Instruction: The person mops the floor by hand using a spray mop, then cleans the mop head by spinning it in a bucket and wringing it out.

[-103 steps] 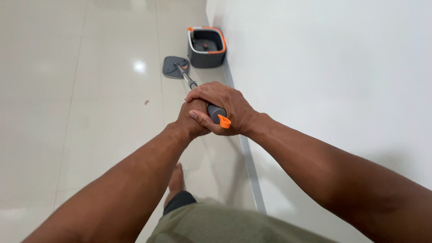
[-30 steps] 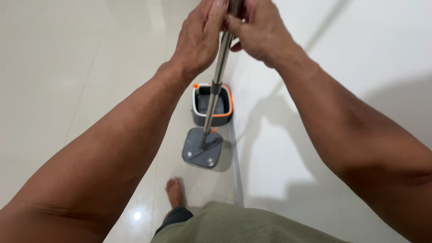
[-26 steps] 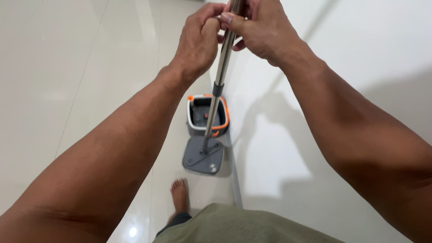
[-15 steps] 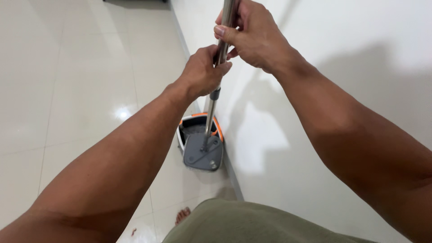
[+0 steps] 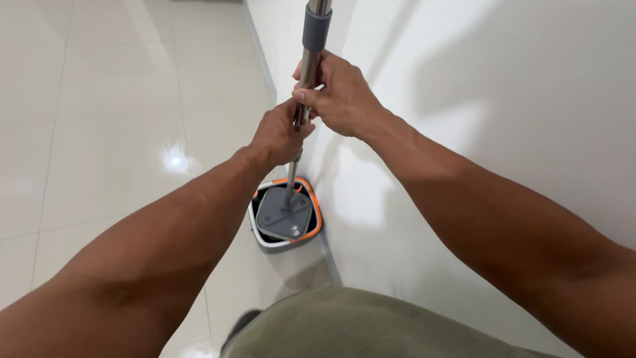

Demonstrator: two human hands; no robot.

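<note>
Both hands are wrapped around the mop pole [image 5: 303, 93], which stands almost upright in front of the person. The right hand [image 5: 339, 99] grips the metal part just under the grey collar [image 5: 316, 28], fingers closed around it. The left hand [image 5: 278, 134] holds the same pole directly below, also closed, and the two hands touch each other. Lower down, the pole ends in the square grey mop head [image 5: 284, 213], which sits flat over the opening of the grey bucket [image 5: 286, 240] with the orange rim [image 5: 317, 211]. It seems to rest inside the rim, but from above I cannot tell how deep it goes.

The bucket stands on the glossy tiled floor [image 5: 119, 119], just beside the white wall [image 5: 503, 106] and its grey baseboard [image 5: 328, 255].

Some risks, in my judgement: if the hands push the pole down at an angle, the bucket can tip or slide on the smooth tiles, and whatever water is inside may spill. A wet floor is slippery underfoot. The long pole is also near the wall, so a careless swing can strike it.

No package, label or sign is visible anywhere; the bucket and mop show only plain grey and orange surfaces.
</note>
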